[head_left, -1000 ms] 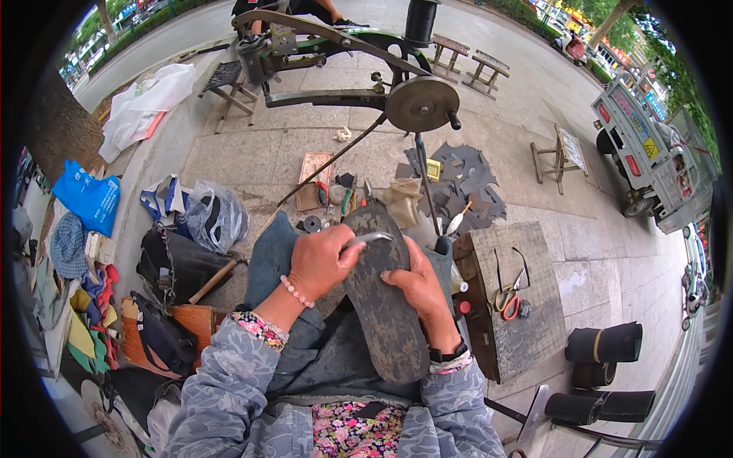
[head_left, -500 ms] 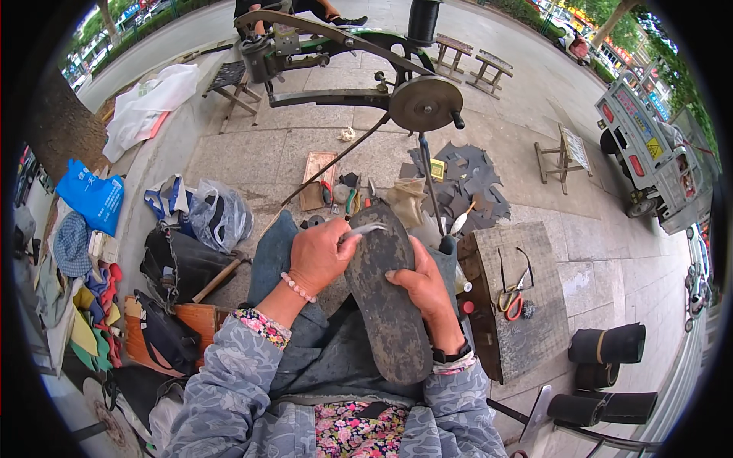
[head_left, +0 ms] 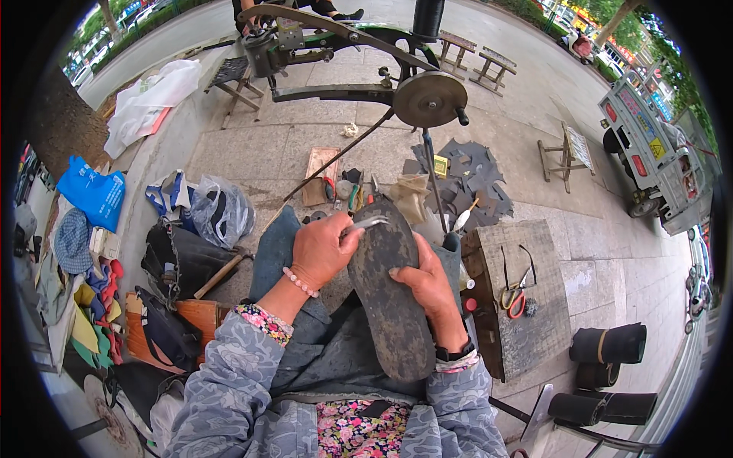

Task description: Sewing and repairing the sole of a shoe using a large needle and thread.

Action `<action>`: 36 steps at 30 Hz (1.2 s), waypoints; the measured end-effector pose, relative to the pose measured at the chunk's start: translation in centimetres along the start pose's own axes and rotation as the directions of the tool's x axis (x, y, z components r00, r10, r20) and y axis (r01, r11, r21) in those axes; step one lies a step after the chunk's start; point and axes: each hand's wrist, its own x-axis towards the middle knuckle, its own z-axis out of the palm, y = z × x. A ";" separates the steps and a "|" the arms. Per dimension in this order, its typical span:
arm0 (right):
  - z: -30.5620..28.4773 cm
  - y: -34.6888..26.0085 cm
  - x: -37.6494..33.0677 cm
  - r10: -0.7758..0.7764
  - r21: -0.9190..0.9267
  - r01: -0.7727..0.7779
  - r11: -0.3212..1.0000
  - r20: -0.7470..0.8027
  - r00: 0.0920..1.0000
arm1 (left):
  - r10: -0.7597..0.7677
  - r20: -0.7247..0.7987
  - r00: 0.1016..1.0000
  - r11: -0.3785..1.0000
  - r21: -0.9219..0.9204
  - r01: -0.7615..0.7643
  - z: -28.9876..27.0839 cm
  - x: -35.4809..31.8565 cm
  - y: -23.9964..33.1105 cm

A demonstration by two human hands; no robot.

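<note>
A worn, dark shoe (head_left: 385, 298) lies sole-up across my lap, its toe pointing away from me. The right edge of it is gripped by my right hand (head_left: 431, 286), thumb pressed flat on the sole and the other fingers hidden underneath. My left hand (head_left: 322, 250) is closed round a slim, pale metal tool (head_left: 371, 222), whose narrow tip rests on or just over the toe end of the sole. Most of the tool is hidden in the fist, so its exact kind cannot be made out. Beneath the shoe a blue-grey apron (head_left: 321, 343) covers my legs.
Ahead stands a hand-cranked sewing machine (head_left: 429, 99). Pliers (head_left: 355, 197) and dark rubber scraps (head_left: 477, 179) lie on the paving. Scissors (head_left: 513, 294) and glasses sit on a wooden box (head_left: 546, 336) at right. A hammer (head_left: 221, 275) and bags are at left.
The view has shifted slightly. Both hands keep their hold on the shoe and the tool, and the tool's tip stays at the toe end with hardly any movement.
</note>
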 end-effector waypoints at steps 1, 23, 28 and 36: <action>0.2 -0.4 -0.1 -0.005 0.003 0.005 1.000 0.001 1.000 | -0.042 -0.012 0.999 0.999 -0.003 0.041 -0.1 0.1 0.0; -0.2 0.1 0.0 -0.004 0.002 0.004 1.000 0.022 1.000 | -0.032 0.009 0.999 0.998 -0.045 0.032 0.2 0.2 0.1; -0.3 0.4 0.2 -0.010 0.009 0.010 1.000 0.012 1.000 | -0.038 0.018 0.999 0.998 -0.048 0.039 0.2 0.0 0.3; -0.3 0.2 0.0 -0.013 -0.011 0.013 1.000 0.000 1.000 | 0.049 -0.032 0.998 0.998 -0.032 -0.050 0.6 -0.1 -0.2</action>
